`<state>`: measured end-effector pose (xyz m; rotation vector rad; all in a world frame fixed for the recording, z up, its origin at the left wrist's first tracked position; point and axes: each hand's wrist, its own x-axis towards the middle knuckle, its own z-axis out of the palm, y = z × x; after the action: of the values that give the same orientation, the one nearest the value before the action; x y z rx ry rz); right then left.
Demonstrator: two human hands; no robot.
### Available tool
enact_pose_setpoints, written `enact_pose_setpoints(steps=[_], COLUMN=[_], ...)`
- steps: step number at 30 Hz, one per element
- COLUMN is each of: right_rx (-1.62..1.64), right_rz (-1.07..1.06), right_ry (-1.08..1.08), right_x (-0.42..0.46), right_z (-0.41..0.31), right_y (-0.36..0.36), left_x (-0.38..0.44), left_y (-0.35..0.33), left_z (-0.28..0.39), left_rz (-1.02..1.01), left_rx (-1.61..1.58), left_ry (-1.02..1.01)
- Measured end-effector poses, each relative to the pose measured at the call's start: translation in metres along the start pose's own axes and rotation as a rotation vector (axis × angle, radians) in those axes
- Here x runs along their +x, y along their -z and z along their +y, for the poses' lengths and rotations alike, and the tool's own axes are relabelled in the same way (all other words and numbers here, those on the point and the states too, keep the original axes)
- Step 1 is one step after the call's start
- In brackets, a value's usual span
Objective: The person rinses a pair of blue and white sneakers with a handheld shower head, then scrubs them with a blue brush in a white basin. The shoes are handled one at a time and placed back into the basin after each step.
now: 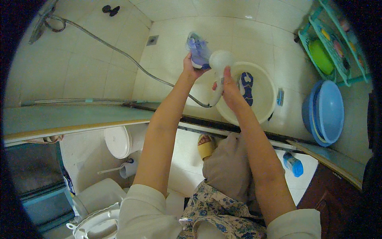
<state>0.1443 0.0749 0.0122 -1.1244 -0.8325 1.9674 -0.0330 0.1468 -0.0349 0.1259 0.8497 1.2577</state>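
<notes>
My left hand grips a lavender sneaker by its lower end, over the tiled floor. Close to its right, my right hand is wrapped around the handle of a white shower head, whose head is beside the shoe. Water is hard to make out in the blur. A metal shower hose runs from the handle up to the left wall. Below my right hand stands a large cream basin. In it lies a second shoe, its navy and white sole facing up.
A blue scrub brush lies right of the basin. Stacked blue basins and a teal plastic rack stand farther right. A floor drain lies upper left. A dark door track crosses before me, with a blue package near it.
</notes>
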Motion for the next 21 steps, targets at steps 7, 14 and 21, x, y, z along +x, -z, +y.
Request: enact_pose_setpoints(steps=[7,14,21], right_rx=[0.042,0.64,0.797], right_rz=[0.257,0.762,0.813], right_ry=[0.044,-0.066,-0.131], right_x=[0.003,-0.013,-0.048], right_z=[0.017,0.044,0.051], right_y=[0.005,0.04,0.075], left_x=[-0.002,0.016,0.039], left_y=[-0.011,-0.011,0.01], left_z=[-0.027,-0.12,-0.246], left_rz=[-0.082,-0.139,-0.032], left_rx=[0.114,0.376,1.122], left_ry=[0.134,0.423,-0.029])
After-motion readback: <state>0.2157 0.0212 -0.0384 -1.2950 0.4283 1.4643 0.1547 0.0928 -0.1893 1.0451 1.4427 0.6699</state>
